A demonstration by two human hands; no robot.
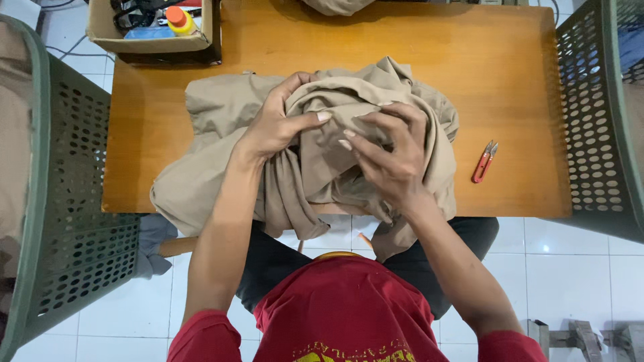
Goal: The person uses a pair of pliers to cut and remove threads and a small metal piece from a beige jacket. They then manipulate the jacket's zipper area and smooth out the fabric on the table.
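A crumpled tan garment lies bunched on a wooden table, part of it hanging over the near edge. My left hand grips a fold of the cloth near the middle, thumb pressed on top. My right hand holds the bunched cloth just beside it, fingers curled into the folds. Both hands are close together over the garment's centre.
Red thread snips lie on the table to the right. A cardboard box with a bottle and other items sits at the back left corner. Green perforated plastic baskets stand at the left and right. White tiled floor lies below.
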